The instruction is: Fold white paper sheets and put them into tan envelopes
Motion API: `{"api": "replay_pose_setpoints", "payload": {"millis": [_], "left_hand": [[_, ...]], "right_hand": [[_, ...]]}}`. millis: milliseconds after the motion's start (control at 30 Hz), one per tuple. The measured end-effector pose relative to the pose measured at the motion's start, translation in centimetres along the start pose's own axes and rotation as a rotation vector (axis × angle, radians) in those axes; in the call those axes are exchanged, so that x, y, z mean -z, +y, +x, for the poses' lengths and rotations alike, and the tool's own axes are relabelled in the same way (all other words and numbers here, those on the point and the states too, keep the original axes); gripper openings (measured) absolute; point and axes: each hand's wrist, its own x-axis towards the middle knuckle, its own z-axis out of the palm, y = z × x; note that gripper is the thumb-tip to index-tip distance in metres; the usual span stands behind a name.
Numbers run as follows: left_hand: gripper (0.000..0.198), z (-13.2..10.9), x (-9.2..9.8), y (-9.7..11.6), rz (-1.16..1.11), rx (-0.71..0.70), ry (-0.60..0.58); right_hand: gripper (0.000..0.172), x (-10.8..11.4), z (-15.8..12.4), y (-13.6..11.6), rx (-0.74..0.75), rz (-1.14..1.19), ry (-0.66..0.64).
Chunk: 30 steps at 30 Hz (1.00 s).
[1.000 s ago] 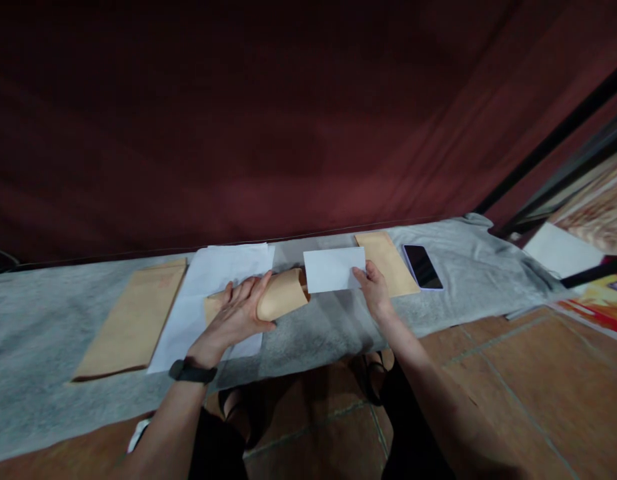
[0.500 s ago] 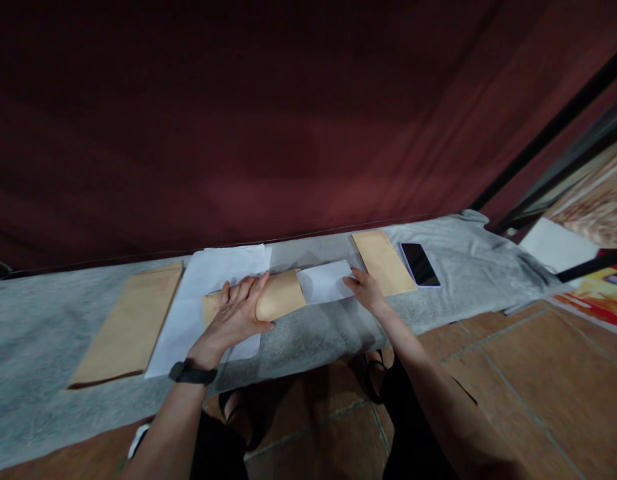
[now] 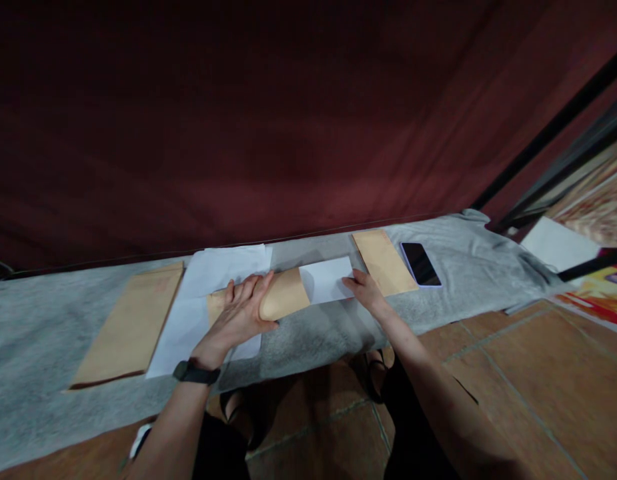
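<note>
- Lowered since a second ago, the white paper (image 3: 328, 280) meets the mouth of a brown envelope (image 3: 288, 293), between the far and near edges of the gray cloth-covered surface (image 3: 313, 333).
- Left hand (image 3: 243, 310) lies palm down, fingers spread across the envelope, likely to steady it and bow its mouth.
- Right hand (image 3: 362, 288) pinches the paper's right end, apparently lining it up with the opening.
- Toward the far edge, another envelope (image 3: 385, 263) and a phone (image 3: 421, 265) lie flat, seemingly set aside.
</note>
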Motion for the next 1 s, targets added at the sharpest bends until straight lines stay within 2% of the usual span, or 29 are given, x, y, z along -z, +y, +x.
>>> {"api": "replay_pose_setpoints", "payload": {"millis": [233,567,800,1000], "left_hand": [[0.119,0.3,0.0,0.7,-0.011,-0.007,-0.018],[0.114,0.7,-0.5,1.6,-0.018,-0.053,-0.005],[0.112,1.1,-0.4,2.7,0.035,-0.122,0.022],[0.11,1.2,-0.4,3.1,0.018,-0.108,0.024]], "right_hand": [[0.02,-0.6,-0.4,-0.3,-0.021,0.033,-0.038],[0.031,-0.7,0.0,0.4,0.044,-0.032,0.008],[0.035,-1.4,-0.4,0.5,0.036,-0.045,-0.005],[0.04,-1.5,-0.6,0.3,0.025,-0.058,-0.025]]}}
